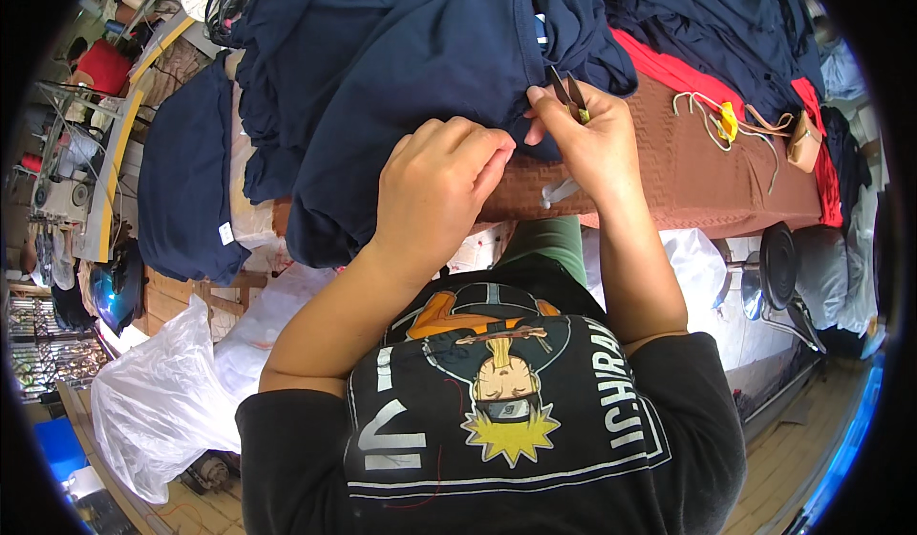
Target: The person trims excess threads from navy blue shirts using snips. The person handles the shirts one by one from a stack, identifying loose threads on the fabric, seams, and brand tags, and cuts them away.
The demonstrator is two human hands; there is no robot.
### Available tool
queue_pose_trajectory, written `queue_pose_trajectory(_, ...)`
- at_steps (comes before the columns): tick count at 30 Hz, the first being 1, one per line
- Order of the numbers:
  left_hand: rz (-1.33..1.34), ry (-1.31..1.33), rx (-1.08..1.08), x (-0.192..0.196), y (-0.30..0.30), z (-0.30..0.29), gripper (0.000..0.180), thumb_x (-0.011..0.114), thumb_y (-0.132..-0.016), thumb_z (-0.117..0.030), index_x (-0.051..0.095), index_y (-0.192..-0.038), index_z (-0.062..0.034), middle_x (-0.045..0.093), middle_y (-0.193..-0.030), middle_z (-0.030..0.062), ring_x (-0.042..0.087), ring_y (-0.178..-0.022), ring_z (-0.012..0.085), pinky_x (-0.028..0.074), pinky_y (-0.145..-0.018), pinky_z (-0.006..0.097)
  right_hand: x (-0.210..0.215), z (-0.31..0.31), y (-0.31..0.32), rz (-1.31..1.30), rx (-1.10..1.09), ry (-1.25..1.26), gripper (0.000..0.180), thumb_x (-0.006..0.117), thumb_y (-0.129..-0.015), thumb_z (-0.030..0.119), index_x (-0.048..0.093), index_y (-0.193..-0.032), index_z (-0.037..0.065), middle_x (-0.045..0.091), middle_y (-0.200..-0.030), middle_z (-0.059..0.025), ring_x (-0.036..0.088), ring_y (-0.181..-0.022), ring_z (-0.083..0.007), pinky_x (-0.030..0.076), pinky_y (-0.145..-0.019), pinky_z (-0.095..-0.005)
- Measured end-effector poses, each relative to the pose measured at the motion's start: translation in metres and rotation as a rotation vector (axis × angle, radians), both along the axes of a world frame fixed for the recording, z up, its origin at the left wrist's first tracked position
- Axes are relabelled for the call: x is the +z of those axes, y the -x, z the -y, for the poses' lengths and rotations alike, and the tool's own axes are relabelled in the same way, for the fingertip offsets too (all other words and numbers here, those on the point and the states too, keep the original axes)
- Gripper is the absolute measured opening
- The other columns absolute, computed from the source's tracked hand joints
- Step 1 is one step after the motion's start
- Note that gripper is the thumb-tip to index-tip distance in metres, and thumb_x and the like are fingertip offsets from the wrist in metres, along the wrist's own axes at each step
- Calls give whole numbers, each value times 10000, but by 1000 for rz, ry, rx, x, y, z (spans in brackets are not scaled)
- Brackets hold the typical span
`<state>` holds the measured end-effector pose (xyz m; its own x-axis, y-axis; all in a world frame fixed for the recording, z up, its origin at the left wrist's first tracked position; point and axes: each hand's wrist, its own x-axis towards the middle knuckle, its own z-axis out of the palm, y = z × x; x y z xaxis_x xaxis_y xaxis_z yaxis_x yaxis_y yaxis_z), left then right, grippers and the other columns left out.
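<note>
Navy-blue knit garment [401, 48] edge I bunch in my fisted left hand [435, 186], taut for the small dark thread snips [570, 94] my right hand [592, 143] pinches.

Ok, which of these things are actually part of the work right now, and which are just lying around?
In use:
- navy garment, gripped at its hem by the left hand
- small thread snips, held by the right hand at the fabric edge

Lying about:
- folded navy piece, at left
- cords with yellow tag on the brown table cover
- clear plastic bag
- red cloth
</note>
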<state>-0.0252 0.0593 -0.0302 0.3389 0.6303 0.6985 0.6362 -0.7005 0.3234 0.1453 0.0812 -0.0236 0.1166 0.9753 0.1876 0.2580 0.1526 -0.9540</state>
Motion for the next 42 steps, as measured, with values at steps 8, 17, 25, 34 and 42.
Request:
queue_pose_trajectory(8, 283, 129, -136, 11, 3, -12, 205, 709, -799, -17, 694, -1004, -24, 655, -1020, 80, 625, -771, 155, 505, -700, 267, -4, 12, -3, -277, 236, -153, 126, 628, -923, 106, 656, -843, 13, 652, -733, 6, 552, -684, -30, 423, -630, -190)
queue_pose_trajectory(17, 499, 464, -228, 15, 0, -14, 138, 669, -884, -68, 695, -995, 11, 678, -962, 69, 631, -800, 96, 504, -722, 218, -9, 19, 0, -295, 267, -199, 29, 655, -886, 22, 648, -891, -6, 648, -808, 13, 577, -757, -29, 475, -698, -185)
queue_pose_trajectory(25, 735, 579, -418, 29, 2, -20, 151, 554, -970, -109, 612, -1035, 14, 679, -1021, 88, 626, -807, 86, 488, -735, 198, -5, 21, 0, -295, 290, -170, 71, 667, -863, -2, 647, -931, -3, 643, -841, 24, 575, -755, -22, 470, -674, -175)
queue_pose_trajectory(34, 649, 656, -439, 40, -2, -24, 152, 537, -983, -128, 594, -1025, 7, 689, -986, 87, 607, -708, 64, 471, -663, 186, 30, 35, -2, 38, 65, -389, 139, 747, -780, 37, 628, -851, 30, 579, -754, 24, 556, -685, -48, 464, -621, -212)
queue_pose_trajectory(42, 534, 378, -299, 37, -17, -23, 101, 606, -915, -90, 642, -961, -8, 698, -780, 80, 670, -653, 109, 496, -561, 216, 41, 23, -9, 580, 42, -580, 150, 690, -785, 26, 623, -920, 25, 649, -799, -110, 632, -653, -195, 492, -604, -301)
